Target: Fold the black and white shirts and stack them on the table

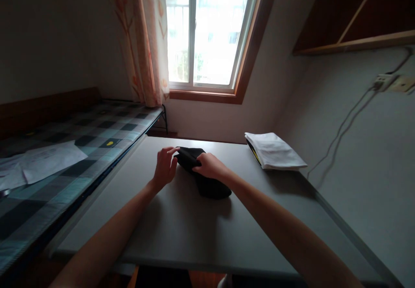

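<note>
A black folded cloth item (214, 187) lies on the pale table (181, 227), bunched at its upper left; its exact kind does not show. My right hand (209, 166) is closed on its upper middle, thumb and fingers pinching the fabric. At the item's left corner is my left hand (165, 167), its fingers bent and its thumb a little apart from them, with the corner loosely between the tips. Part of the black fabric is hidden behind my right hand and wrist.
A folded white cloth (275, 152) with something dark and yellow beneath it lies at the table's right rear, by the wall. Left of the table is a bed with a checked mattress (129, 127) and white papers (52, 162). A cable (340, 128) hangs along the right wall.
</note>
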`<move>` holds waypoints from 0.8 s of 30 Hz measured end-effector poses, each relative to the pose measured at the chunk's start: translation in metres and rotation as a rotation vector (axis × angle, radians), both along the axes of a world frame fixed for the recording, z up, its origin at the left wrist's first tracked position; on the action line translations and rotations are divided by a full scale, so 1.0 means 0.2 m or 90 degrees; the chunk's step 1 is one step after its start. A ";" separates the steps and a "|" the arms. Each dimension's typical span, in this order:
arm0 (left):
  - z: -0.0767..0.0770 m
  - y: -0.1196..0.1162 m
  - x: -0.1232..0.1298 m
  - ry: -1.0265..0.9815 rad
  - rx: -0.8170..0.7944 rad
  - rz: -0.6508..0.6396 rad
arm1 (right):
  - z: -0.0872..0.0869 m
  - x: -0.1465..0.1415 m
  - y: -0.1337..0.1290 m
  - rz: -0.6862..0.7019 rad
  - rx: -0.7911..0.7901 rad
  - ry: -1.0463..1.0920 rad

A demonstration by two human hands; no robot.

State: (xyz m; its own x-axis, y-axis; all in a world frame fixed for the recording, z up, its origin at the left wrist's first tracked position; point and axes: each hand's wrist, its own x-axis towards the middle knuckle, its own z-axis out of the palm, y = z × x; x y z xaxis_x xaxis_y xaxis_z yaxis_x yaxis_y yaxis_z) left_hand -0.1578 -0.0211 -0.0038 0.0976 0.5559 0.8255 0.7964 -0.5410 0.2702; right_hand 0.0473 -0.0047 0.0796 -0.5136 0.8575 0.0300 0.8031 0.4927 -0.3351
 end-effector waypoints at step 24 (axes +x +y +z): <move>0.06 -0.06 0.12 0.366 -0.337 -0.174 | -0.20 0.70 0.15 -0.305 0.204 -0.194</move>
State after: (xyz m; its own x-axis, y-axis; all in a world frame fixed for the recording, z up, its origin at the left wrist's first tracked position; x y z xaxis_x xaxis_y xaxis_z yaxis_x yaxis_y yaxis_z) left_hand -0.1332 -0.0338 0.0078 0.6122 0.7530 0.2413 0.7473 -0.6507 0.1347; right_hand 0.1882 0.0249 0.0388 -0.1020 0.9665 0.2355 0.9945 0.0938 0.0458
